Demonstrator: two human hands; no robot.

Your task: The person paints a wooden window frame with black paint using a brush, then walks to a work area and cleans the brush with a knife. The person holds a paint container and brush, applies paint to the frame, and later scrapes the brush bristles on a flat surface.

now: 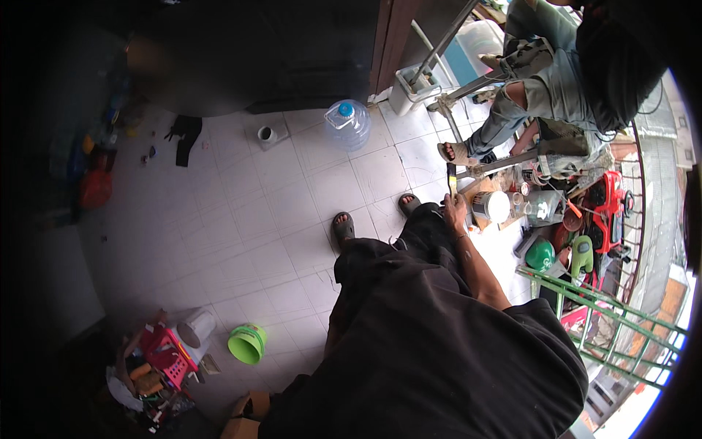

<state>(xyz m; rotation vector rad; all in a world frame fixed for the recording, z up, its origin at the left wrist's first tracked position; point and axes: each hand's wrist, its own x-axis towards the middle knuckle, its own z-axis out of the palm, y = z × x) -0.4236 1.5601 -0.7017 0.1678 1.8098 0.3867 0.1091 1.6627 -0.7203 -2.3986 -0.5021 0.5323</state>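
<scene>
My right hand [455, 214] is closed on what looks like a paintbrush [452, 179], with a dark end and a yellowish part pointing away from me. Just right of that hand stands a tub with a white top [498, 207], with small clear jars [517, 203] beyond it. Whether the brush touches anything is hard to make out. My left hand does not show; my dark shirt fills the lower middle of the view.
Another person [545, 80] sits on a metal frame at the upper right. A large clear water bottle [348, 126] and a grey cup [266, 134] stand on the tiles. A green bucket [247, 344] lies left of me, near a pink basket [164, 355]. A green ladder [607, 304] leans at right.
</scene>
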